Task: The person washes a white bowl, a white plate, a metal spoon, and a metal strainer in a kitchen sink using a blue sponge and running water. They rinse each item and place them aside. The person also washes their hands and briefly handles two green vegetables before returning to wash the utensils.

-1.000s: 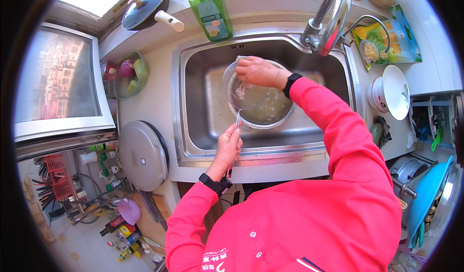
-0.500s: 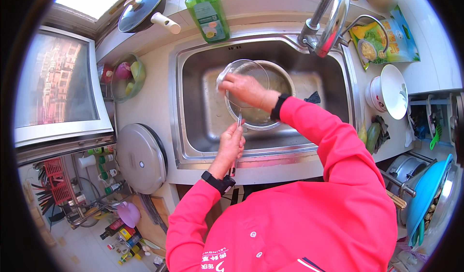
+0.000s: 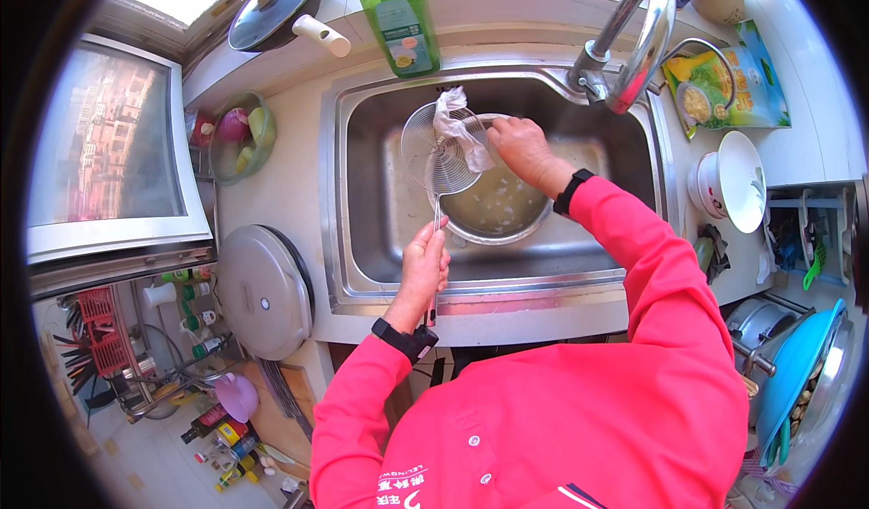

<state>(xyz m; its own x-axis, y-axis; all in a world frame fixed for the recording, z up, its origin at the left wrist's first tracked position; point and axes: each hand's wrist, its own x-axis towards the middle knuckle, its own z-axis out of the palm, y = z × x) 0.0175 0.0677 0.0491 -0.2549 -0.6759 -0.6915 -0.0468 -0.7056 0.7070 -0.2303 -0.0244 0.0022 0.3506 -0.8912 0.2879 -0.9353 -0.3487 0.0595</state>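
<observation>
My left hand (image 3: 425,265) is closed around the handle of a round wire strainer (image 3: 416,152). The strainer's mesh is tilted over the left part of a steel basin (image 3: 496,235). Draped across the mesh is a crumpled white cloth (image 3: 459,129). Fingers bent together, my right hand (image 3: 529,154) is just right of the cloth, above the basin's far rim; what lies in its fingertips is hidden. Cloudy water with pale bits fills the basin, which stands inside the stainless sink (image 3: 371,228).
The faucet (image 3: 638,47) arches over the sink's far right corner. Behind the sink stands a green bottle (image 3: 401,29), with a lidded pan (image 3: 276,11) to its left. White bowls (image 3: 738,181) and a yellow-green bag (image 3: 729,84) are on the right; a grey round lid (image 3: 262,292) is on the left.
My right hand has moved right, away from the strainer's left edge. The white cloth now lies across the mesh. The strainer has shifted slightly left, uncovering more of the basin's water.
</observation>
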